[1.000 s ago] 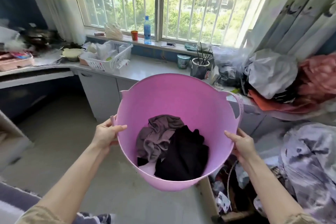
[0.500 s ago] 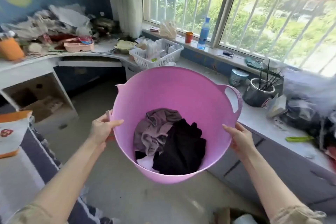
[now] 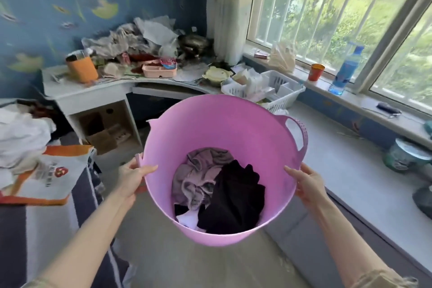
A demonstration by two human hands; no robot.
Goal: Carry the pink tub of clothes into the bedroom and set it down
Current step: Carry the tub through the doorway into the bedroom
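I hold the pink tub (image 3: 210, 128) in the air in front of me, tilted so its opening faces me. Inside lie a mauve garment (image 3: 198, 170), a black garment (image 3: 236, 199) and a bit of white cloth. My left hand (image 3: 134, 179) grips the tub's left rim, thumb over the edge. My right hand (image 3: 308, 183) grips the right rim, just below the tub's cut-out handle (image 3: 295, 133).
A cluttered white corner desk (image 3: 98, 87) stands ahead against a blue wall. A grey counter (image 3: 350, 166) with a white basket (image 3: 275, 91) runs along the window at right. A striped bed (image 3: 46, 217) with a bag is at left. Bare floor (image 3: 187, 266) lies below the tub.
The view has swung left: the clothes pile at right has gone out of sight and the corner desk and bed have come in. Both hands keep the same grip on the tub.
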